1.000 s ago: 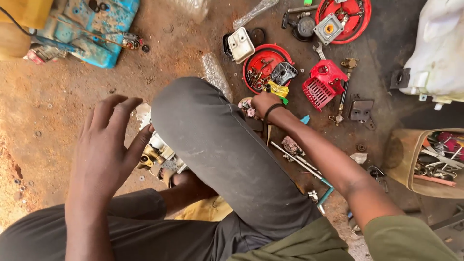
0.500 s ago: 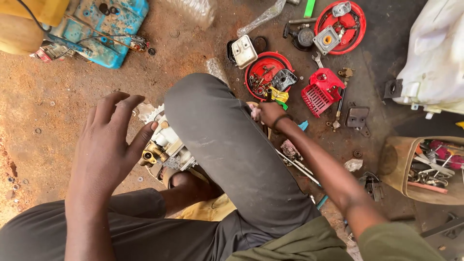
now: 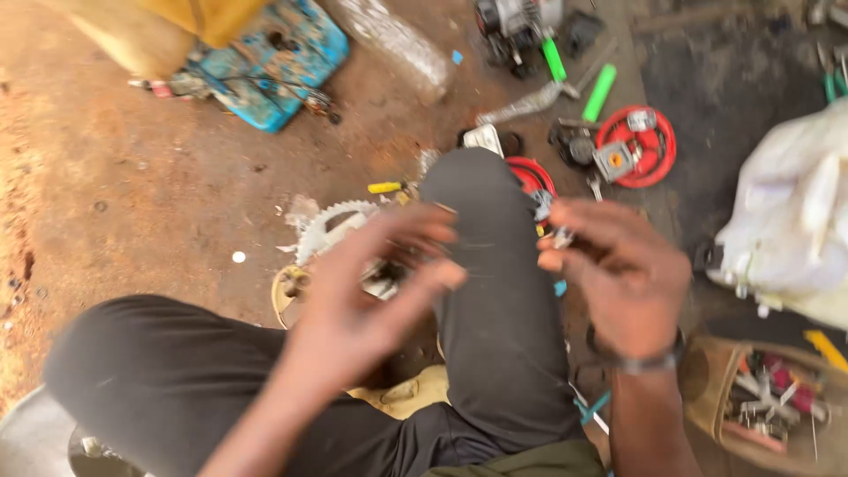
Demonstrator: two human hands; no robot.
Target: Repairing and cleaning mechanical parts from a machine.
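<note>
My right hand [image 3: 618, 274] is raised above my bent knee [image 3: 481, 230] and pinches a small metal part [image 3: 562, 237] in its fingertips; a dark band circles its wrist. My left hand [image 3: 371, 296] hovers beside it with fingers spread, holding nothing, and motion blurs it. Under my left hand on the dirt floor lies a small engine part with a toothed white wheel [image 3: 331, 225].
A red round cover [image 3: 638, 146], green handles [image 3: 599, 92], a blue casing [image 3: 265, 62], a clear bottle [image 3: 397, 40] and a white bag [image 3: 795, 221] lie around. A brown box of tools [image 3: 768, 402] stands at the lower right.
My right hand has come back from the parts on the floor and risen over the knee with a small part. My left hand has moved toward it. The camera tilted up.
</note>
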